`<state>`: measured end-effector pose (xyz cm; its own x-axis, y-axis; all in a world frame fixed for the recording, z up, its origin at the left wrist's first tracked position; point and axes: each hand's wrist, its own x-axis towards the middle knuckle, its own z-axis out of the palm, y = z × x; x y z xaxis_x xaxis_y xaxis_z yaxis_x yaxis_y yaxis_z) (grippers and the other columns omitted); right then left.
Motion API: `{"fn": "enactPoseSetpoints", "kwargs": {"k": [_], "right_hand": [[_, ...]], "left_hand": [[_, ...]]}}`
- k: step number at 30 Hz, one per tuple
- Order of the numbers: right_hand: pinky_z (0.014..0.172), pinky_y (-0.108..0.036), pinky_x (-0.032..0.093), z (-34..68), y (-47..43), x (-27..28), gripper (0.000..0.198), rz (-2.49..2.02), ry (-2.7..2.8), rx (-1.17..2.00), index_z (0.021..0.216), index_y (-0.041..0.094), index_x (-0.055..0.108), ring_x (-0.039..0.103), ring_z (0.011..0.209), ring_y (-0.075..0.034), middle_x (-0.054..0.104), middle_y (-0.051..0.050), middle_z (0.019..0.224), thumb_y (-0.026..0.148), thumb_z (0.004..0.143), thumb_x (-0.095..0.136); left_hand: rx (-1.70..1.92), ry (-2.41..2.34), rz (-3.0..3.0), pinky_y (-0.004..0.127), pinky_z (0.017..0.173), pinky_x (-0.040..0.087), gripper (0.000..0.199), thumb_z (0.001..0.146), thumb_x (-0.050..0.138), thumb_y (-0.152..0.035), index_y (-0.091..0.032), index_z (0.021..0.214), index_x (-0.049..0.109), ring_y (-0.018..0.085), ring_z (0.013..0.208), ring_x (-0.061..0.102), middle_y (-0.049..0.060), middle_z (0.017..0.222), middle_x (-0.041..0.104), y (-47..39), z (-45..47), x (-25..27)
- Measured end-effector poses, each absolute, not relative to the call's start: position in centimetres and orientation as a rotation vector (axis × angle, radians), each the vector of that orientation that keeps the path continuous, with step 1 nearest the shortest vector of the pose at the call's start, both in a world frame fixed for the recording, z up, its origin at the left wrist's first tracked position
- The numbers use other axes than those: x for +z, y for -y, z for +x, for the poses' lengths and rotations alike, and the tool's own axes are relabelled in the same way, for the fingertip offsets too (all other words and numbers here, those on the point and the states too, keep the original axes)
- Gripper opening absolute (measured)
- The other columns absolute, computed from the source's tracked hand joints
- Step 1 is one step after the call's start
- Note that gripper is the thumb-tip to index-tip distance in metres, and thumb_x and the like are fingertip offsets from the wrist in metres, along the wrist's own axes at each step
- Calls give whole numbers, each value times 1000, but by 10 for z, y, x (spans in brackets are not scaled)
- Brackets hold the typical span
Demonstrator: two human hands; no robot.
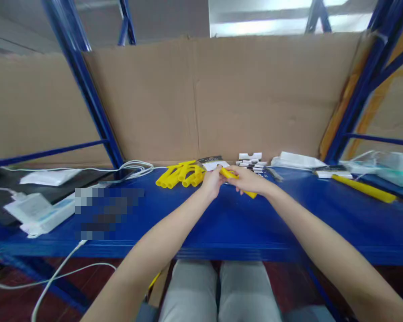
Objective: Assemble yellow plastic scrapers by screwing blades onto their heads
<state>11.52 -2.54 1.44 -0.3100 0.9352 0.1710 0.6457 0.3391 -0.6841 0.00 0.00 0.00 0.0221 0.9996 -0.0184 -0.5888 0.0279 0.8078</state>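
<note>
My right hand [246,178] is closed round a yellow tube-like piece [229,173], whose other end shows below the fingers. My left hand [213,182] is pinched at the near-left end of that same piece, its fingertips touching it. Whether a small part sits between the left fingers is too blurred to tell. Just left of the hands lies a pile of yellow tubes [172,178]. Behind my left hand is a black-and-white card [211,160]. A stack of small white-and-black cards [251,162] lies beyond my right hand.
A blue shelf table [201,232] spans the view, with a cardboard wall [255,98] behind. Blue posts [87,85] frame both sides. A power strip [60,208] and white cables [137,167] lie left. White packets [297,160] and a long yellow tube [364,188] lie right.
</note>
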Motion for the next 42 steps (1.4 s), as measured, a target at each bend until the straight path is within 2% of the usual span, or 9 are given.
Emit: {"fn": "enactPoseSetpoints", "kwargs": {"k": [2, 5, 9, 13, 16, 26, 31, 38, 42], "right_hand": [[47, -19, 46, 110, 27, 4, 35, -1270, 2021, 712, 115, 17, 55, 57, 52, -8, 66, -1, 80, 12, 81, 55], [51, -19, 47, 110, 25, -5, 24, -1221, 1943, 747, 103, 16, 59, 59, 57, -9, 66, 0, 78, 13, 80, 58], [35, -19, 38, 123, 15, -2, 10, -1355, 1721, 701, 90, 16, 59, 51, 42, -8, 62, 0, 68, 23, 83, 59], [36, -19, 43, 135, 4, 2, 11, -1260, 1429, 678, 87, 17, 56, 55, 51, -9, 61, -1, 79, 21, 80, 63], [41, -18, 46, 137, 1, 2, 10, -1162, 1315, 787, 81, 17, 55, 57, 59, -10, 59, 0, 75, 18, 78, 64], [51, -18, 49, 128, -2, -8, 24, -911, 1132, 1038, 84, 20, 52, 60, 56, -8, 61, 6, 65, 9, 71, 68], [47, -19, 49, 130, -1, -9, 10, -890, 1116, 1169, 77, 17, 54, 56, 48, -8, 62, 3, 60, 16, 80, 63], [45, -17, 48, 133, -4, 1, 17, -876, 885, 1058, 67, 16, 53, 55, 50, -7, 60, 3, 59, 6, 79, 59], [45, -16, 49, 149, -11, 8, 16, -875, 739, 917, 67, 16, 53, 54, 51, -6, 58, 4, 60, 7, 79, 58]], "left_hand": [[1452, -775, 682, 20, 56, 45, 16, 90, 47, -8, -13, 77, 54, 9, 50, 56, -1, 58, 60, -1, 2, -6], [1441, -829, 670, 20, 59, 47, 12, 90, 48, -8, -13, 82, 56, 9, 52, 58, -1, 60, 61, -1, 3, -9], [1331, -845, 738, 21, 50, 46, 15, 94, 42, -12, -11, 88, 57, 10, 45, 55, 1, 57, 61, 4, 1, -4], [1203, -806, 805, 20, 44, 43, 17, 94, 41, -15, -10, 90, 56, 10, 41, 53, 4, 58, 64, 7, 0, -2], [1169, -754, 840, 20, 43, 43, 17, 94, 41, -16, -10, 90, 56, 10, 42, 54, 5, 60, 65, 6, 0, -5], [1126, -689, 800, 19, 39, 36, 25, 97, 33, -18, -14, 79, 50, 8, 37, 45, 2, 53, 56, 2, -3, -2], [1018, -694, 877, 20, 42, 38, 25, 97, 32, -18, -13, 84, 53, 10, 41, 47, 3, 54, 55, 4, -2, -4], [882, -733, 984, 21, 46, 44, 28, 97, 35, -26, -11, 86, 56, 11, 44, 51, 4, 57, 58, 15, -2, 2], [776, -733, 1076, 22, 41, 41, 25, 96, 37, -25, -11, 92, 57, 11, 44, 52, 4, 61, 60, 20, -2, 2]]}}
